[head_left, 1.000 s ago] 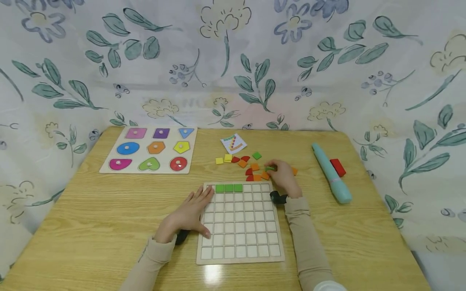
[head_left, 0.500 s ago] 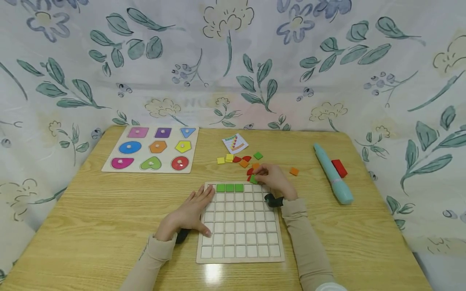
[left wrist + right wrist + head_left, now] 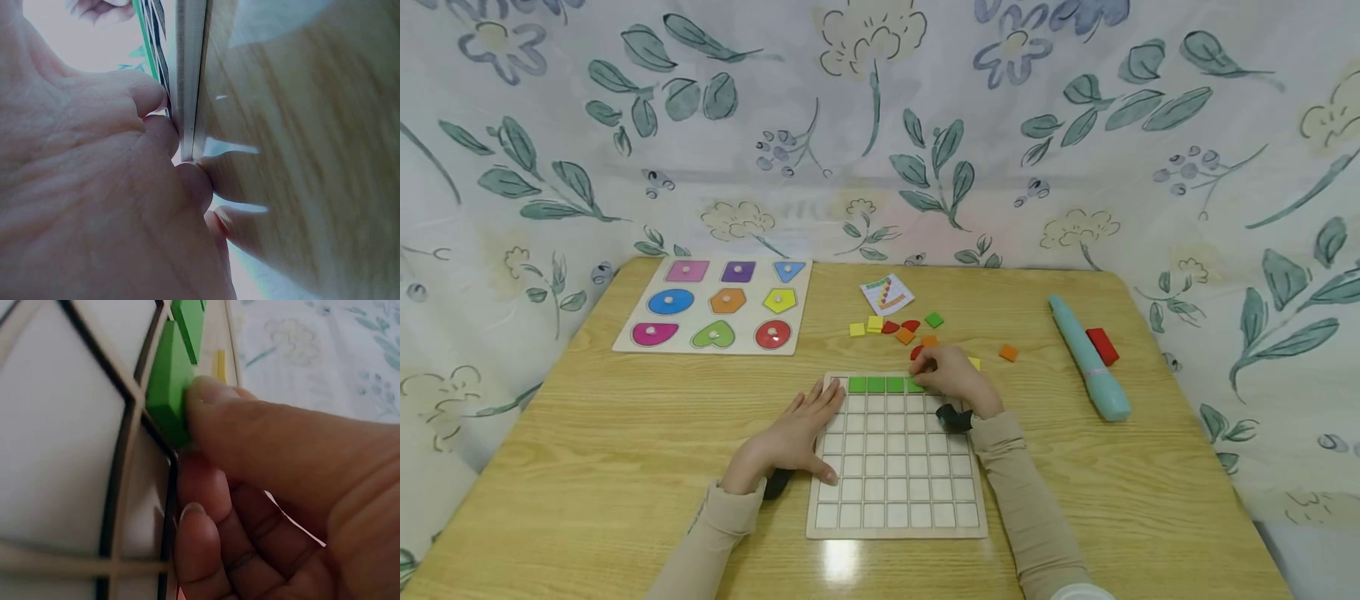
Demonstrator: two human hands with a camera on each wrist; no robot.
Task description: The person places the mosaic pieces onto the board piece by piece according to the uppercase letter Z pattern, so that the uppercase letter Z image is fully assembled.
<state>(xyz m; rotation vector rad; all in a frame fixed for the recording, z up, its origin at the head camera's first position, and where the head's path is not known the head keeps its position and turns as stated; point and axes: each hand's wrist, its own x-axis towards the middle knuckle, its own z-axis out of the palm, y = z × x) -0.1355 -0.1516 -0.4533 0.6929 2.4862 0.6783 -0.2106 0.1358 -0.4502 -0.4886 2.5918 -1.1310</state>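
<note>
A wooden grid board (image 3: 897, 468) lies on the table, with three green square tiles (image 3: 876, 385) side by side in its far row. Just right of them, my right hand (image 3: 957, 375) pinches another green square tile (image 3: 167, 387) at the far row. In the right wrist view that tile sits tilted over a cell, with the thumb against it. My left hand (image 3: 793, 433) rests on the board's left edge, fingers spread and thumb over the near-left cells. The left wrist view shows its fingertips (image 3: 195, 186) along the board's side.
Beyond the board lie loose tiles: yellow (image 3: 857, 330), red (image 3: 911, 326), orange (image 3: 1009, 353) and green (image 3: 934, 319). A pattern card (image 3: 887, 294) is behind them. A knobbed shape puzzle (image 3: 752, 321) lies far left; a turquoise mallet-like object (image 3: 1090, 358) and red block (image 3: 1102, 346) lie right.
My right hand has carried a green tile leftward from the loose tiles to the board's far row, beside the three green ones. The left hand stays in place.
</note>
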